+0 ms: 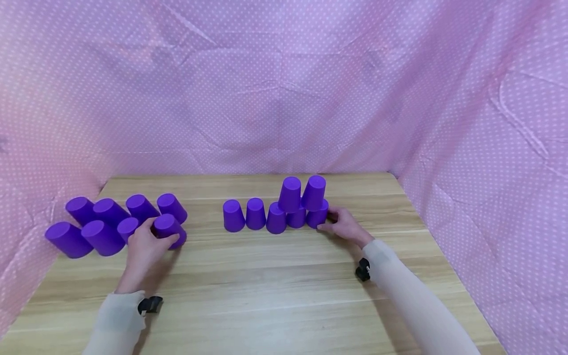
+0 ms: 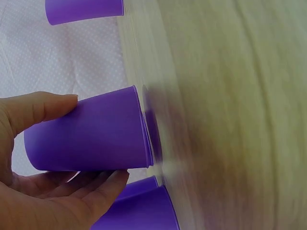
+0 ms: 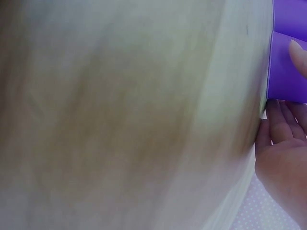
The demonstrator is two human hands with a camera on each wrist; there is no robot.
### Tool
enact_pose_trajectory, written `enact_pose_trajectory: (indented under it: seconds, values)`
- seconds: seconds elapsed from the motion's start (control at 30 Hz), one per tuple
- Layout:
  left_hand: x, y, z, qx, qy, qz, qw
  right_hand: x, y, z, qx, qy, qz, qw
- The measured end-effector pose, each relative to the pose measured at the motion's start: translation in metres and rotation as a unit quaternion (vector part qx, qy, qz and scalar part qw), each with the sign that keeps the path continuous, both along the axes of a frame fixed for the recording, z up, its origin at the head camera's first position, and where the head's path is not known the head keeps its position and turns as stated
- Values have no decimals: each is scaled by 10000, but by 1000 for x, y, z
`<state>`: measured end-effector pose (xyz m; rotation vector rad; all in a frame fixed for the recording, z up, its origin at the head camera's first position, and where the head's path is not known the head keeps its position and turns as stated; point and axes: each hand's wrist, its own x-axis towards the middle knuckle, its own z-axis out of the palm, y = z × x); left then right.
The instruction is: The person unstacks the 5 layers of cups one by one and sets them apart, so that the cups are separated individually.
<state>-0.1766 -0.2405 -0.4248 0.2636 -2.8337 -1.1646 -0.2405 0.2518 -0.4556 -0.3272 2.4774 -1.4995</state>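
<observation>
Right sleeve (image 1: 419, 298), pale, lies nearest, slanting across the lower right of the frame; left sleeve (image 1: 116, 318) at lower left. Black device (image 1: 150, 304) at each wrist. Bare stretch of wooden table (image 1: 257, 305) between the arms.

Left hand (image 1: 144, 249), left of centre: thumb and fingers grasp the gripped cup (image 1: 168, 226), purple, mouth down, at the right end of the left group's nearer row. Its rim is close to the wood in the left wrist view; cannot tell whether any edge touches.

Left group (image 1: 103, 236): seven more purple cups, mouth down, in two rows, middle left.

Right hand (image 1: 346, 227), right of centre: thumb and fingers grasp the end cup (image 1: 317, 218), rightmost of the bottom row (image 1: 233, 217). Five mouth-down cups in that row, centre of the frame. Upper cups (image 1: 290, 195): two, one spanning third and fourth from the left, one spanning fourth and fifth. First two base cups bear nothing.

Step in hand, by my reading: second tier part built; left hand fetching, right hand steadying. Next move seems to call for a lift clear of the neighbours, a carry rightward, and a level set-down across second and third base cups without nudging the pair above.

Farthest: pink dotted cloth (image 1: 279, 98), top of frame.
</observation>
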Motion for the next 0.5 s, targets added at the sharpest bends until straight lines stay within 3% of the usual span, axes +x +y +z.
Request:
enact_pose_trajectory:
  seconds: [0.13,0.5]
  values:
    - [-1,-4,-1,-29,-91,52,9999,-7,5,-15,92,93,-47,9999]
    - [-2,-8,-4,29,-243,95,9997,-7,5,-17,79,92,-38,9999]
